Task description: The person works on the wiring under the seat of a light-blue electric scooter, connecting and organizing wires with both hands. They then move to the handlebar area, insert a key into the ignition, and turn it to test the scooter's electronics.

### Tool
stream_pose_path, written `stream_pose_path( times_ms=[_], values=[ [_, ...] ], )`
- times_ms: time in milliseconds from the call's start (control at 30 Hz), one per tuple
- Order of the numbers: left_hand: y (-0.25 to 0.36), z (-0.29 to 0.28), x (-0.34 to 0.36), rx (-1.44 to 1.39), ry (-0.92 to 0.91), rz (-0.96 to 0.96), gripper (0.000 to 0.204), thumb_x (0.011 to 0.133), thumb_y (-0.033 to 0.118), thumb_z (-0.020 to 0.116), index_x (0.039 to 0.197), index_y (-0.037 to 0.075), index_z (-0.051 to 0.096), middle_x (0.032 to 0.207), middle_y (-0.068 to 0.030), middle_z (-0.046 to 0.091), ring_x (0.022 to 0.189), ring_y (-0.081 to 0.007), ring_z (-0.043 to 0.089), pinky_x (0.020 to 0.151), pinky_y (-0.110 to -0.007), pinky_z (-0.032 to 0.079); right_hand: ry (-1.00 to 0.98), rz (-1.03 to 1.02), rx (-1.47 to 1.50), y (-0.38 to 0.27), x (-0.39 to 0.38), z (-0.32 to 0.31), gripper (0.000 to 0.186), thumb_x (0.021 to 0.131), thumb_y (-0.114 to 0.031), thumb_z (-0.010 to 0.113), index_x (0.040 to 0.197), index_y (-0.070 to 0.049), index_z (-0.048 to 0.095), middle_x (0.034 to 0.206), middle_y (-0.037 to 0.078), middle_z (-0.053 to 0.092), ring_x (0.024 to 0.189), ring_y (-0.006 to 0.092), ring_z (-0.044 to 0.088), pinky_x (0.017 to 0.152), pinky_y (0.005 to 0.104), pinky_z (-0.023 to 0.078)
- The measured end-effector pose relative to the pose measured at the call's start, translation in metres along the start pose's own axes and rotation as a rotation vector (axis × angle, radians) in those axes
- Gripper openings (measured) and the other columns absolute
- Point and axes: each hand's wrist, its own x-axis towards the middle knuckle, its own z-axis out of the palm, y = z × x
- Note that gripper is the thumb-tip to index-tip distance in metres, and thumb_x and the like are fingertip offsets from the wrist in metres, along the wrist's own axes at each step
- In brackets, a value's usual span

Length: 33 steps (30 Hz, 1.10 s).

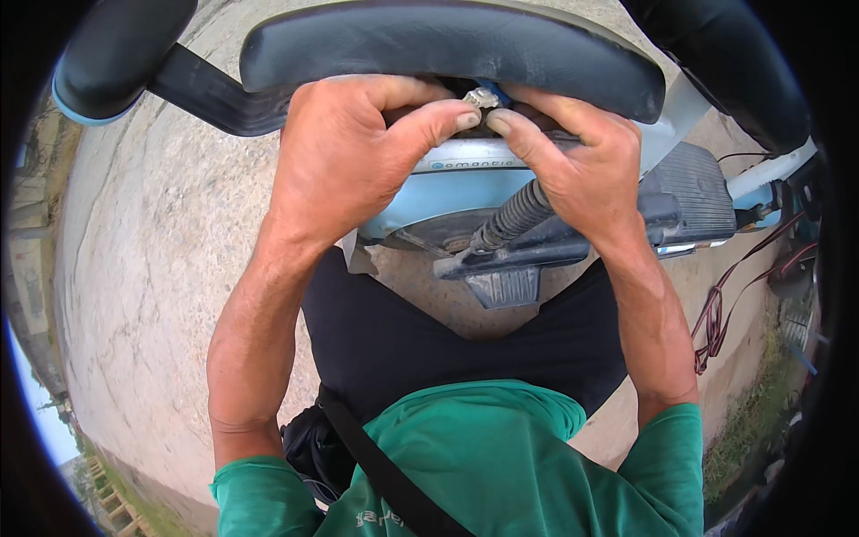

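**Four Fingertips, One Pale Plug [482,98] at the Edge of a Black Seat [447,45]**

A person in a green shirt [501,456] sat before a light-blue scooter [438,197], both hands raised to the upper centre of the frame, where the plug showed in a dark gap just below the seat. The left hand [335,148] and the right hand [582,166] each had thumb and forefinger drawn narrow around it; from where I stood, I could not tell which one truly gripped. A blue piece [497,91] showed beside the plug, partly covered by the right fingers.

Careful handling, in my judgement, called for a light pinch on the plug's hard body, both hands kept in line, thumbs clear enough to see past, and no scraping against the seat's edge.

The count: two hands, one plug, one blue piece, one long seat, two smaller black pads, at upper left [121,54] and upper right [743,72], one ribbed tube [514,217] at centre, one black bag [313,447] with one strap [385,465] at lower left. Dark red cord [713,318] hung looped at right, its strands too tangled to number.
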Motion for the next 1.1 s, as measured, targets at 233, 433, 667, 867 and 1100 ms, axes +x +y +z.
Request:
stream_pose_path(
  times_ms=[233, 433, 667, 867, 1100],
  values=[
    [0.005, 0.016, 0.006, 0.167, 0.238, -0.034, 0.027, 0.097, 0.025, 0.082, 0.088, 0.000, 0.084, 0.063, -0.0080, 0.071, 0.056, -0.0124, 0.062, 0.055, -0.031, 0.049, -0.017, -0.095, -0.088, 0.000, -0.001, -0.004, 0.024, 0.090, -0.001, 0.081, 0.114, 0.000, 0.083, 0.100, 0.013, 0.083, 0.088, 0.0203, 0.079, 0.083, 0.0329, 0.061],
    [0.009, 0.021, 0.004, 0.183, 0.321, -0.077, 0.031, 0.095, 0.028, 0.081, 0.076, 0.003, 0.080, 0.060, -0.0133, 0.066, 0.050, -0.0280, 0.064, 0.054, -0.038, 0.049, 0.088, -0.205, -0.214, 0.000, -0.008, -0.004, 0.025, 0.083, -0.002, 0.083, 0.109, -0.005, 0.083, 0.098, 0.012, 0.082, 0.085, 0.0265, 0.079, 0.080, 0.0348, 0.061],
    [0.009, 0.025, 0.002, 0.169, 0.384, -0.065, 0.030, 0.091, 0.024, 0.081, 0.070, 0.002, 0.077, 0.059, -0.0127, 0.066, 0.052, -0.0295, 0.064, 0.057, -0.039, 0.049, -0.132, -0.302, -0.237, -0.001, -0.007, -0.019, 0.022, 0.084, -0.007, 0.083, 0.106, -0.006, 0.082, 0.101, 0.009, 0.079, 0.088, 0.0280, 0.076, 0.083, 0.0396, 0.059],
    [0.007, 0.023, 0.002, 0.164, 0.345, -0.025, 0.020, 0.091, 0.013, 0.085, 0.081, -0.004, 0.080, 0.058, -0.0116, 0.066, 0.051, -0.0130, 0.056, 0.055, -0.031, 0.044, -0.293, -0.218, -0.171, -0.005, 0.000, -0.014, 0.027, 0.093, -0.013, 0.076, 0.118, -0.003, 0.078, 0.111, 0.015, 0.076, 0.097, 0.0349, 0.073, 0.087, 0.0459, 0.057],
    [0.014, 0.023, 0.004, 0.226, 0.362, -0.057, 0.020, 0.086, 0.016, 0.082, 0.071, 0.003, 0.079, 0.061, -0.0120, 0.069, 0.054, -0.0285, 0.066, 0.060, -0.037, 0.051, -0.340, -0.165, -0.200, -0.005, 0.009, -0.011, 0.030, 0.095, -0.018, 0.074, 0.121, -0.002, 0.077, 0.108, 0.016, 0.076, 0.095, 0.0367, 0.074, 0.086, 0.0459, 0.059]
  ],
)
